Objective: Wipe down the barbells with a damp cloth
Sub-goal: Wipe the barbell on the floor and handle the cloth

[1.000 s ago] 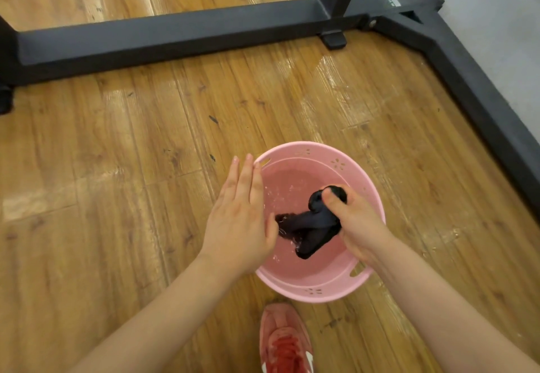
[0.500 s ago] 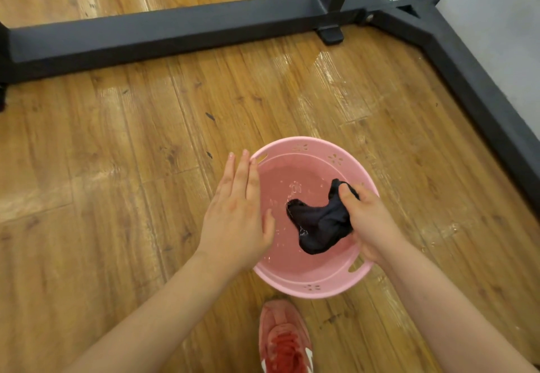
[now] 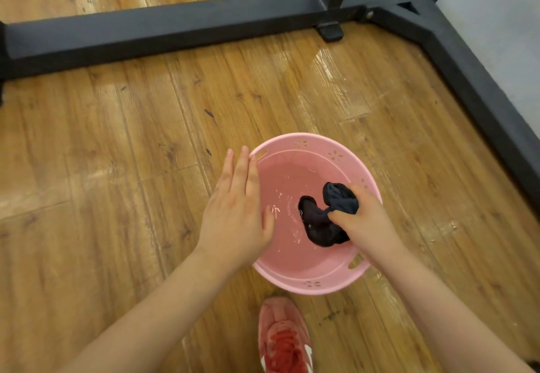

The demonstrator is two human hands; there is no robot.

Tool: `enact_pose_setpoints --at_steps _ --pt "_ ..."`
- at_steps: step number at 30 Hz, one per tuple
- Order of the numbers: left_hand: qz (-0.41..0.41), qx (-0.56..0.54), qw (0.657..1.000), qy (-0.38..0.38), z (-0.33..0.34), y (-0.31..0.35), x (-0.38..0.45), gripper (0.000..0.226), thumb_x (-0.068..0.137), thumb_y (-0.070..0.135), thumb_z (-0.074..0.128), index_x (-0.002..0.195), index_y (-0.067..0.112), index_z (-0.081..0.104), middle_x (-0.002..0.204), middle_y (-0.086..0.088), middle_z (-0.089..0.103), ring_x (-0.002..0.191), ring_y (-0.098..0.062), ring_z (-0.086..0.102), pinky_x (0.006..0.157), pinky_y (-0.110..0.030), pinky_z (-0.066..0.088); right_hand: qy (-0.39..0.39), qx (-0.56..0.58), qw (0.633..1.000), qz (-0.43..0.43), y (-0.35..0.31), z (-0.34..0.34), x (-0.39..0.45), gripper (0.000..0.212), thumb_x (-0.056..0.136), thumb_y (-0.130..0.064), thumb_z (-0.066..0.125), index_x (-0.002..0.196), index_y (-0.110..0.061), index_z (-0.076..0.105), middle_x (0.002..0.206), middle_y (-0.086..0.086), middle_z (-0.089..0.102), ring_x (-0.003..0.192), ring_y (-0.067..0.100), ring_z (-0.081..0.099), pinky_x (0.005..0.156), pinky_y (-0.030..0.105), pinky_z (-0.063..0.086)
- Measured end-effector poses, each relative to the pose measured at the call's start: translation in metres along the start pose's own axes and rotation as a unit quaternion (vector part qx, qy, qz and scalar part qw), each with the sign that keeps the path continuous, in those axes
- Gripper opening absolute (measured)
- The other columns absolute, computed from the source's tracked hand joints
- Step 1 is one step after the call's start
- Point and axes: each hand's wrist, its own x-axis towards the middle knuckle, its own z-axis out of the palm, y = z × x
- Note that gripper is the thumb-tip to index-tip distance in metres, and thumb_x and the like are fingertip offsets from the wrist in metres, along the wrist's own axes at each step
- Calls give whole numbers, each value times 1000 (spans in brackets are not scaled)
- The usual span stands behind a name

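A pink plastic basin point(image 3: 314, 283) with a little water stands on the wooden floor in front of me. My right hand point(image 3: 366, 226) grips a dark wet cloth point(image 3: 320, 223), bunched up, inside the basin on its right side. My left hand point(image 3: 236, 212) lies flat with straight fingers over the basin's left rim, its thumb pointing into the bowl. No barbell is in view.
The black steel base of a rack point(image 3: 163, 31) crosses the floor at the back and runs down the right side point(image 3: 479, 104). A grey wall point(image 3: 496, 22) lies beyond it. My red shoe point(image 3: 285, 340) is just below the basin. Wet patches shine on the floorboards.
My right hand has shifted the cloth from the basin's middle toward its right side and bunched it differently. The left hand has stayed at the rim.
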Motion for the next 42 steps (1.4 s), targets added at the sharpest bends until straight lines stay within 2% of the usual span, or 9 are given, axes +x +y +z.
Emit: enact_pose_setpoints --at_steps 4,9,13,17,22,26,32,37,42 --pt "-2 -2 1000 -1 1 0 -1 75 82 36 34 144 -6 30 153 -21 28 142 -36 23 104 -40 27 -18 121 992 -8 -2 -1 -3 25 88 -9 64 93 -32 57 95 -10 63 87 5 61 66 13 43" --pt "-4 -10 1000 -1 1 0 -1 74 82 34 39 144 -6 30 153 -21 27 142 -37 23 105 -41 29 8 306 949 76 4 7 2 33 85 3 64 108 -20 61 104 4 66 94 18 64 80 31 50" --pt "0 -18 1000 4 1 0 -2 72 83 30 45 144 -7 31 153 -21 27 142 -38 22 107 -42 29 -22 361 928 86 1 7 0 39 58 -7 74 95 -14 62 84 0 71 81 15 68 73 29 52" --pt "-2 -13 1000 2 0 0 -2 73 83 35 35 144 -7 31 153 -22 27 142 -38 22 107 -42 27 -83 322 936 112 1 11 1 70 40 5 85 103 -7 59 93 10 68 88 24 66 76 33 51" --pt "-3 -10 1000 1 -1 0 -2 73 84 34 37 144 -6 30 153 -22 28 142 -38 22 106 -42 27 -3 316 943 101 5 18 2 38 50 -6 72 85 -11 60 76 4 68 79 24 64 73 35 49" --pt "1 -5 1000 2 -1 1 -1 73 82 35 35 143 -7 32 152 -23 29 141 -39 24 107 -41 23 -3 352 933 74 3 18 -3 33 70 4 75 92 -15 62 80 1 69 84 22 65 73 34 50" --pt "1 -8 1000 5 -1 1 -1 74 83 35 36 143 -7 32 152 -22 29 141 -39 24 108 -42 21 -10 446 885 131 -7 21 -2 41 79 -45 54 98 -10 65 85 7 73 81 20 69 66 26 55" --pt "1 -9 1000 9 0 1 -1 73 82 34 37 143 -7 32 151 -22 30 141 -40 26 108 -41 21 -33 394 906 152 -7 21 0 8 85 -15 62 90 -10 67 78 3 70 79 18 68 61 22 51" --pt "-3 -15 1000 11 0 1 -1 73 83 35 35 143 -7 31 152 -21 29 141 -39 25 107 -41 22 -67 360 917 159 -3 21 0 25 87 -2 60 109 -13 67 99 7 70 88 12 67 63 18 51"
